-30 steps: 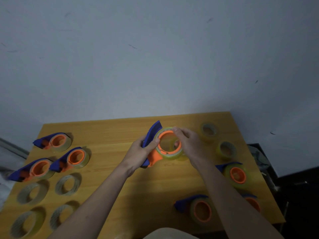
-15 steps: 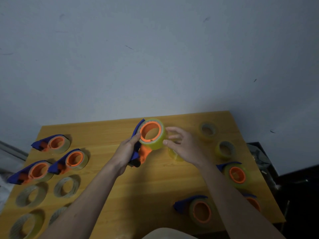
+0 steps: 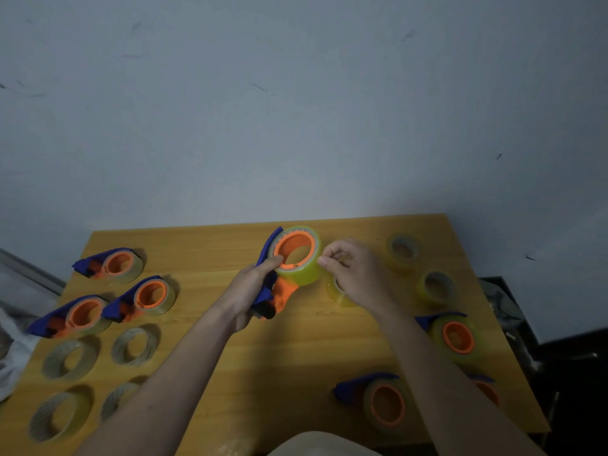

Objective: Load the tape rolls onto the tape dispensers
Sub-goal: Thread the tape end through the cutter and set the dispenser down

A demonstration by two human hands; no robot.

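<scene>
The yellow tape roll (image 3: pixel 304 269) sits on the orange hub of the blue-and-orange dispenser (image 3: pixel 279 291), raised above the centre of the wooden table (image 3: pixel 296 350), near its far edge. My left hand (image 3: pixel 248 289) grips the dispenser by its blue handle; the fingers curl round it and the thumb presses against the roll's near rim. My right hand (image 3: pixel 353 274) is just right of the roll, thumb and forefinger pressed together in a pinch at its outer face; I cannot tell whether they hold a tape end. A loose yellow roll (image 3: pixel 337 292) lies partly hidden under that hand. Two more yellow rolls (image 3: pixel 436 287) rest further right. Three loaded dispensers (image 3: pixel 148 296) lie at the table's left, with four bare grey rolls (image 3: pixel 135 345) nearer me. More loaded dispensers (image 3: pixel 455 337) lie at the right.
</scene>
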